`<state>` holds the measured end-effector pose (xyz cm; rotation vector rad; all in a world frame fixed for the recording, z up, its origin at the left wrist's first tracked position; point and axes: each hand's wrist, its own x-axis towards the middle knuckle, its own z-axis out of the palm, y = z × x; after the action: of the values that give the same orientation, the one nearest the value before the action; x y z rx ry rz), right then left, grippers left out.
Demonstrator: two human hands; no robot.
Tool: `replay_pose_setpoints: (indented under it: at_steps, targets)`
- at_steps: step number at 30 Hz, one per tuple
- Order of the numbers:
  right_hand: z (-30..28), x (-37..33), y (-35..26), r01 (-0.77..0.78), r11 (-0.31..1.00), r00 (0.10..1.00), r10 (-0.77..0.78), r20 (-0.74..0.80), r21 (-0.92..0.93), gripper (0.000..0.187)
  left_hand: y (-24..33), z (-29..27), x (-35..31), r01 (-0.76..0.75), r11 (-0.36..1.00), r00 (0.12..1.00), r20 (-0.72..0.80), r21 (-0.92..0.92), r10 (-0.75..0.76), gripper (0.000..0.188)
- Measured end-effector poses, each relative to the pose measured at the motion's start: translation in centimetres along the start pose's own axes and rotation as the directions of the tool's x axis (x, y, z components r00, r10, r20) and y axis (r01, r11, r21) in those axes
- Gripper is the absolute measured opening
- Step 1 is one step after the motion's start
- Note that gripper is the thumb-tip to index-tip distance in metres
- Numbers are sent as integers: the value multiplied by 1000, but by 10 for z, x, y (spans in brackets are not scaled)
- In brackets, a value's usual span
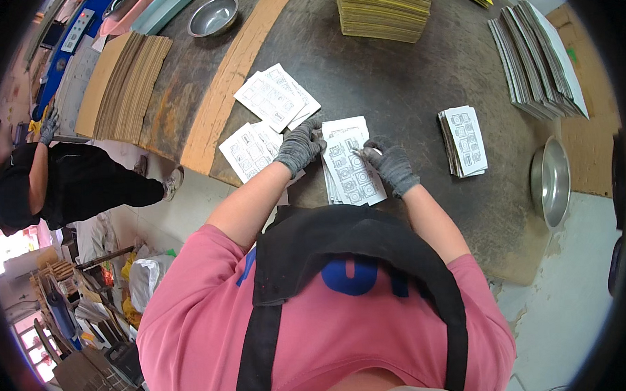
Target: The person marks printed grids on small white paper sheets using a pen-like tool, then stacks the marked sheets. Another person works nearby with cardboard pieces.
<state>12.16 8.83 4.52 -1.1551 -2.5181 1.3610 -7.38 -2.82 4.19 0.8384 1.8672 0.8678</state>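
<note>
In front of me on the dark table lies a small pile of white printed sheets [353, 170] with line drawings, its layers slightly fanned. My left hand [299, 149], in a grey knitted glove, rests at the pile's left edge with fingers partly spread. My right hand [393, 168], gloved alike, reaches over the pile's right side. Its thumb and fingertips are pinched together just above the top sheet; a small pale bit shows there, too small to name. Beside my left hand lie more loose printed sheets [246, 151], and another overlapping group of sheets [272, 100] lies beyond it.
A neat stack of printed cards [466, 142] stands to the right. Taller stacks are yellow-edged [384, 14], grey-white [539, 60] and brown cardboard [123, 88]. Metal bowls sit at far left [213, 17] and right edge [552, 180]. Another person [71, 180] stands at left.
</note>
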Motion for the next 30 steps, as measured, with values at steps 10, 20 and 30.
replay_pose_setpoints:
  at_steps: [10,20,30]
  targets:
    - [-11,19,-14,-132,990,980,137,146,-38,27,-16,17,1,-84,988,993,-95,-133,72,29]
    - [2,8,-72,264,705,962,-140,235,-659,25,-23,23,6,-54,985,997,-64,-164,44,20]
    - [18,4,-15,-164,986,960,162,229,-12,29,-26,23,7,-170,982,981,-113,-81,160,23]
